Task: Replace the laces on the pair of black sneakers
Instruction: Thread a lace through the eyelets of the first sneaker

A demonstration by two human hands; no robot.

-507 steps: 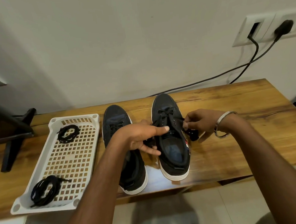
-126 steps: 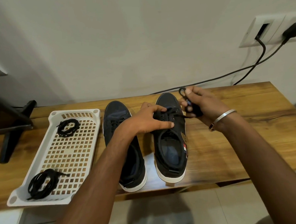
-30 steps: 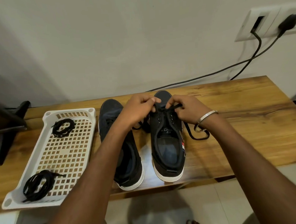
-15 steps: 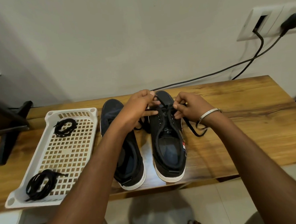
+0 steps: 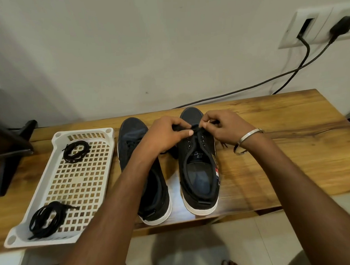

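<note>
While the white basket (image 5: 57, 180) holds two coiled black lace bundles (image 5: 76, 151), both sneakers stand beside it on the wooden table (image 5: 282, 147). The left hand (image 5: 166, 135) and right hand (image 5: 223, 127) pinch the black lace (image 5: 194, 129) over the right sneaker (image 5: 198, 163), forearms hiding much of the left sneaker (image 5: 134, 146).

We see two black sneakers side by side near the table's (image 5: 292, 146) front edge, toes twd the wall. Left hand (image 5: 166, 135) & right hand (image 5: 224, 127) both pinch the black lace (image 5: 196, 128) over the right sneaker's (image 5: 198, 171) toe-end eyelets; left sneaker (image 5: 146, 174) partly hidden by the left forearm. White tray (image 5: 60, 240) at the table's left end holds two lace bundles, one at the far end (image 5: 76, 151), one at the near end (image 5: 47, 219).
</note>
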